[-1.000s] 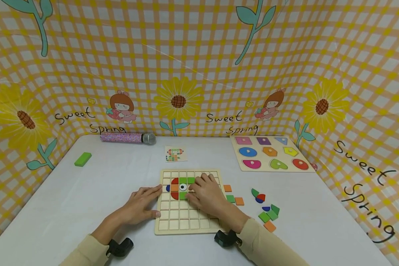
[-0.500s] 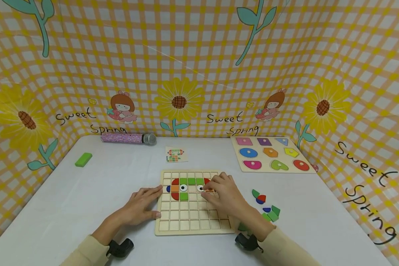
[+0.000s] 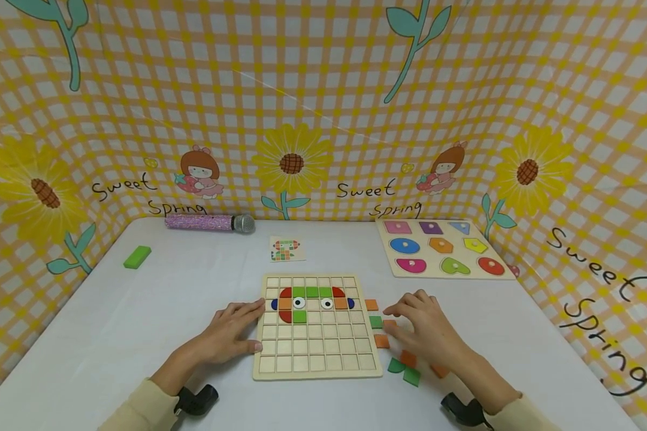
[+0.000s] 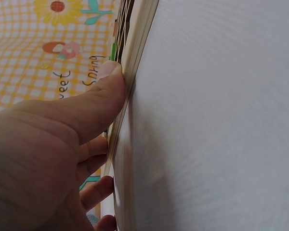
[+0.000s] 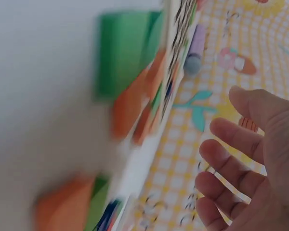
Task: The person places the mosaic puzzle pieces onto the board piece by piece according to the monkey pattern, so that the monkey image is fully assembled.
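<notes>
The wooden grid board [image 3: 318, 362] lies flat on the table. Set in its upper cells are red, green, orange and blue pieces, with two white eye pieces, one of them the right eye piece [image 3: 327, 304]. My left hand [image 3: 223, 335] rests against the board's left edge, thumb and fingers touching the rim; in the left wrist view the thumb [image 4: 98, 96] lies over that rim. Right of the board, my right hand [image 3: 426, 326] hovers over loose tiles, its fingers loosely bent and apart. Nothing shows between them in the right wrist view. The hand partly hides an orange tile [image 3: 390, 324].
Loose green [image 3: 411, 376] and orange [image 3: 381, 341] tiles lie beside the board's right side. A picture card [image 3: 287, 249] lies behind the board. Farther back are a glittery microphone [image 3: 210, 223], a green block [image 3: 137, 257] and a shape puzzle board [image 3: 417, 275].
My right hand has left the board and moved right over the loose tiles, uncovering the right eye, orange and blue pieces. The left hand has stayed at the board's edge.
</notes>
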`<move>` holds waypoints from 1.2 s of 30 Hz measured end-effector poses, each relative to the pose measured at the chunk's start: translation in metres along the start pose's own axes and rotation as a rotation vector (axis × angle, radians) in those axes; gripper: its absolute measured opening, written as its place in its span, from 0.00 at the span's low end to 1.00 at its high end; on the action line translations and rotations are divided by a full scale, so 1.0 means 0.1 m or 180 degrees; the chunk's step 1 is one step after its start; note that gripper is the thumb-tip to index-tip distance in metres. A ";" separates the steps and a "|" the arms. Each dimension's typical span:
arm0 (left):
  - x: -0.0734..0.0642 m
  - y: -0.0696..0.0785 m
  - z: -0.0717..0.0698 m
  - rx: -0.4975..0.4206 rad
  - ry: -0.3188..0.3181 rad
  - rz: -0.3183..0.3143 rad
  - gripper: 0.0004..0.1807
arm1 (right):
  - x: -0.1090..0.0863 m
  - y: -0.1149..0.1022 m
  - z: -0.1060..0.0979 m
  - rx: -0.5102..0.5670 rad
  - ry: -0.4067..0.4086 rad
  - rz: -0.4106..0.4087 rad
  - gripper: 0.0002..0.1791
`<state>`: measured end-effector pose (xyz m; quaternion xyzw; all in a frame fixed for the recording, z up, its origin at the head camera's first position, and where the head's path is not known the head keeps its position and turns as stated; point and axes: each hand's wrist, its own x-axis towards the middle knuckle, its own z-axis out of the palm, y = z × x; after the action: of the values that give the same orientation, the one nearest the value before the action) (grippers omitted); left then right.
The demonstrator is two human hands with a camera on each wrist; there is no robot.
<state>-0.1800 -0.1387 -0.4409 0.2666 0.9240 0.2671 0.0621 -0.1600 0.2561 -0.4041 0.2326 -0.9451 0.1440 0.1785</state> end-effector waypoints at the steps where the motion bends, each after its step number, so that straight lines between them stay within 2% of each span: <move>1: 0.00 0.00 0.00 0.0001 0.0002 -0.0010 0.41 | -0.04 0.04 -0.02 -0.0027 -0.0036 0.0046 0.13; 8: 0.01 0.02 0.00 -0.0001 -0.0013 -0.0055 0.40 | -0.32 0.22 -0.15 -0.0136 -0.0377 0.0161 0.10; 16: 0.02 0.01 0.00 0.0011 -0.0024 -0.0080 0.41 | -0.55 0.22 -0.22 -0.0298 -0.0629 0.0121 0.13; 26: 0.00 0.02 -0.02 -0.0006 -0.0013 -0.0033 0.41 | -0.63 0.16 -0.20 -0.0386 -0.0867 0.0042 0.16; 36: 0.01 0.01 0.00 -0.0023 -0.0021 -0.0033 0.41 | -0.64 0.13 -0.17 -0.0321 -0.0898 -0.0057 0.14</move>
<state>-0.1803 -0.1378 -0.4400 0.2625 0.9242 0.2692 0.0675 -0.1089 0.2983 -0.4174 0.2497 -0.9648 0.0605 0.0567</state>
